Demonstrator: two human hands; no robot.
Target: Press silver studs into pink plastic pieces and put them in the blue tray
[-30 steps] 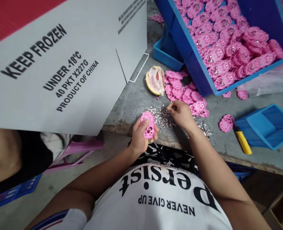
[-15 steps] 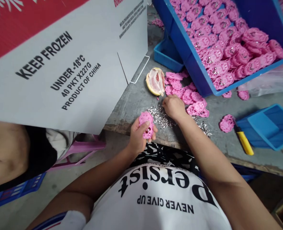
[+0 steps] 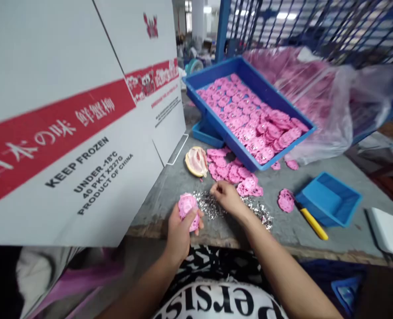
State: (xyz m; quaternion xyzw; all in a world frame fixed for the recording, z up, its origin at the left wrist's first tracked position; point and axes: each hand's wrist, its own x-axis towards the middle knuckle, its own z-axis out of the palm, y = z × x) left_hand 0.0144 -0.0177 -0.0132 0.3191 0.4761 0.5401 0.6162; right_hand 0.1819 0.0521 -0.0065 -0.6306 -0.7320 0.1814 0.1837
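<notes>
My left hand (image 3: 180, 231) is closed around a pink paw-shaped plastic piece (image 3: 187, 207), held just above the table's near edge. My right hand (image 3: 227, 197) rests on a scatter of tiny silver metal bits (image 3: 212, 208), fingertips pinched together over them; whether a bit is between the fingers I cannot make out. A loose heap of the same pink pieces (image 3: 232, 173) lies just beyond the right hand. A big blue tray (image 3: 216, 124) tilted up behind them holds several more pink pieces.
A large white and red carton (image 3: 73, 128) marked KEEP FROZEN stands at the left. A peeled fruit chunk (image 3: 196, 161) lies by it. A small blue tray (image 3: 327, 197), a yellow-handled cutter (image 3: 312, 223), a small pink stack (image 3: 285, 201) and a plastic bag (image 3: 319, 102) are at the right.
The camera has tilted up, showing more of the carton, tray and bag. My right hand stays over the silver bits; my left hand keeps the pink piece.
</notes>
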